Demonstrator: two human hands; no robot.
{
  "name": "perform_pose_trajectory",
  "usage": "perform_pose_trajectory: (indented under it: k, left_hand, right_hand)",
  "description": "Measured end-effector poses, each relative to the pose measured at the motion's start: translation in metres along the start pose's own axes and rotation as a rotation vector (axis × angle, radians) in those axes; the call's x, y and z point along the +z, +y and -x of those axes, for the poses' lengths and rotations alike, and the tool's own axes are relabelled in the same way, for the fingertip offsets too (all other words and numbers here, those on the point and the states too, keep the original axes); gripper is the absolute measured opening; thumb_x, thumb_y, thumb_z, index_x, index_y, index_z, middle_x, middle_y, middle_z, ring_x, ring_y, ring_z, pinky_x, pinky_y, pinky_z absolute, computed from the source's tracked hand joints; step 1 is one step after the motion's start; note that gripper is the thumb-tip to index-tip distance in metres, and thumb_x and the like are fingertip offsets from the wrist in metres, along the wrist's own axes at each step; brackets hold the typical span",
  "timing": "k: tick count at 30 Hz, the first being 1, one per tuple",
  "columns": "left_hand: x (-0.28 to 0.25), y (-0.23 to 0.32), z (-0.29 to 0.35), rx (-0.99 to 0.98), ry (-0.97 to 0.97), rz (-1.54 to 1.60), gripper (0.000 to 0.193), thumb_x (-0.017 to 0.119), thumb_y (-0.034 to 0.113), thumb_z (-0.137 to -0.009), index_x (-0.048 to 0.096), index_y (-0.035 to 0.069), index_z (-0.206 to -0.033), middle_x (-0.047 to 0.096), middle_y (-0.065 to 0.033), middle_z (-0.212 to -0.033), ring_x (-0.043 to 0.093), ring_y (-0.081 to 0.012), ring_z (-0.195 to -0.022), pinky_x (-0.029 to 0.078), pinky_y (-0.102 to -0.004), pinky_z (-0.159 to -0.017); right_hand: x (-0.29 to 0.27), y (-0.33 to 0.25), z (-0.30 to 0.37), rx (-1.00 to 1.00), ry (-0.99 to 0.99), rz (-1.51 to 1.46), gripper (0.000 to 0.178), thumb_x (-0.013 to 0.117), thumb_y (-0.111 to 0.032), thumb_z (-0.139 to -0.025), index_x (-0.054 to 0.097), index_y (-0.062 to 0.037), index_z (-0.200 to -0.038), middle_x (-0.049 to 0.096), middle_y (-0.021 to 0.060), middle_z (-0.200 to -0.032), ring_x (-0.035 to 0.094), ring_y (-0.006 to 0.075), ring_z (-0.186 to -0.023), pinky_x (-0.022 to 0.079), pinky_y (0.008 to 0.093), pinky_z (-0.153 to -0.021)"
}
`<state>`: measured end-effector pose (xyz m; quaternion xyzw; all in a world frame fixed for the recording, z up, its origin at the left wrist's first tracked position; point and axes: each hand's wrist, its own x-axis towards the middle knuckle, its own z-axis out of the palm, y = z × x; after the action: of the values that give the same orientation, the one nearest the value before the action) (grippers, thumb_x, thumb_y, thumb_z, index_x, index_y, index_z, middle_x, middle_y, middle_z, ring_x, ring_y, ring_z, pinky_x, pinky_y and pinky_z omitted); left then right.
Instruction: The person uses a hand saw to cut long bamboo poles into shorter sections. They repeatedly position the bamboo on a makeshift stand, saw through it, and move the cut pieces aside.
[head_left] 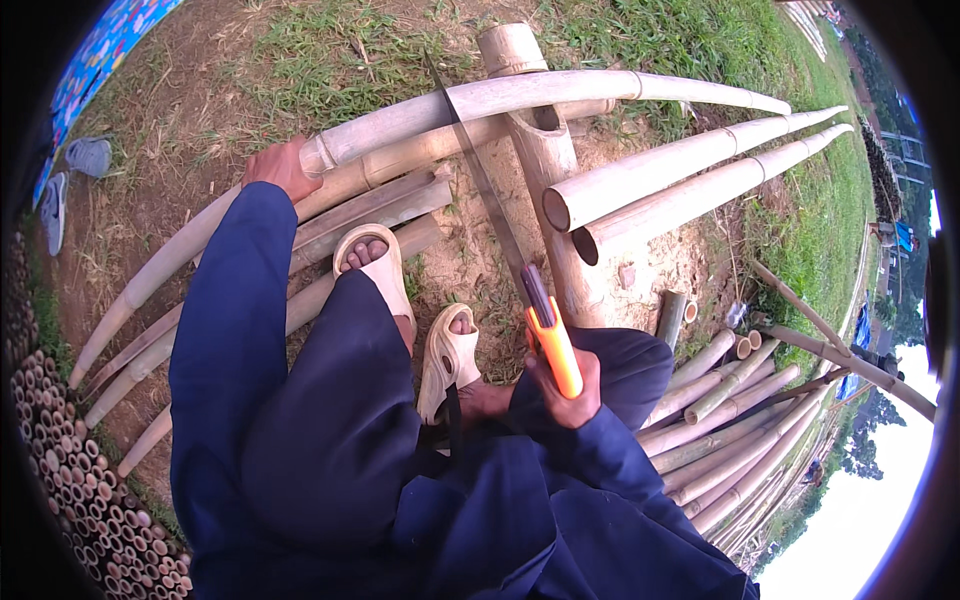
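My left hand (283, 170) is wrapped round a long pale bamboo pole (560, 87) that runs across the upper part of the view. In my right hand (570, 388) is the orange-and-black handle of a hand saw (492, 205). The saw's blade reaches up and away, lying across the pole to the right of my left hand; whether its teeth have cut in, I cannot tell. Beneath the pole is a thick bamboo log (545, 160) with a notched opening. A second bamboo pole (400, 160) lies alongside the first, on its near side.
Two cut bamboo poles (680, 175) lie to the right, hollow ends toward me. Split bamboo pieces (400, 205) rest near my sandalled feet. More poles (740, 430) are heaped at lower right, and many short cut tubes (90, 480) are stacked at lower left. Shoes (88, 157) sit at far left.
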<state>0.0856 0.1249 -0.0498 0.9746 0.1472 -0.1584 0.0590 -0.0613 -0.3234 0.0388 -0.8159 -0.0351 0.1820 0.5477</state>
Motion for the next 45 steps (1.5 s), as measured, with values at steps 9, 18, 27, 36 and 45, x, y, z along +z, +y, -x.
perform_pose_trajectory:
  k: [9,18,27,36,45]
  left_hand:
    - [-0.005,0.015,-0.004,0.018,-0.008,-0.016,0.058,0.081,0.036,-0.072,0.066,0.012,-0.123,0.075,-0.0202,-0.104,0.071,-0.0394,-0.104,0.052,-0.0513,-0.099]
    - [0.003,0.017,0.059,0.096,0.132,0.065,0.058,0.084,0.031,-0.071,0.065,0.005,-0.119,0.075,-0.0217,-0.103,0.071,-0.0405,-0.101,0.053,-0.0508,-0.094]
    - [0.016,0.013,0.076,0.134,0.154,0.122,0.057,0.086,0.031,-0.070,0.065,0.005,-0.117,0.075,-0.0212,-0.100,0.072,-0.0405,-0.095,0.056,-0.0505,-0.086]
    - [0.041,-0.010,0.070,0.095,0.135,0.179,0.056,0.085,0.031,-0.070,0.065,0.005,-0.115,0.075,-0.0227,-0.096,0.072,-0.0415,-0.092,0.057,-0.0511,-0.086]
    - [0.049,-0.014,0.072,0.112,0.155,0.182,0.060,0.085,0.033,-0.068,0.066,0.005,-0.118,0.075,-0.0232,-0.094,0.072,-0.0423,-0.090,0.058,-0.0506,-0.084]
  right_hand:
    - [0.048,-0.029,-0.149,-0.169,-0.022,0.091,0.027,0.075,-0.017,-0.092,0.064,0.0033,-0.078,0.058,0.0096,-0.060,0.052,0.0147,-0.055,0.044,0.0355,-0.055]
    - [-0.019,-0.047,-0.005,-0.079,0.032,0.025,0.014,0.074,-0.006,-0.090,0.070,0.0040,-0.099,0.063,0.0084,-0.067,0.057,0.0133,-0.059,0.048,0.0321,-0.059]
    - [0.011,-0.033,-0.088,-0.079,0.047,-0.001,0.023,0.076,-0.015,-0.091,0.064,0.0050,-0.085,0.059,0.0133,-0.063,0.050,0.0184,-0.052,0.045,0.0379,-0.054]
    - [-0.013,-0.056,-0.026,0.041,-0.095,0.070,0.015,0.073,-0.010,-0.090,0.068,0.0043,-0.088,0.063,0.0150,-0.066,0.062,0.0221,-0.055,0.050,0.0357,-0.057]
    - [-0.007,-0.047,-0.055,-0.069,-0.056,0.135,0.015,0.076,-0.008,-0.088,0.070,0.0035,-0.095,0.065,0.0152,-0.067,0.064,0.0285,-0.058,0.050,0.0378,-0.058]
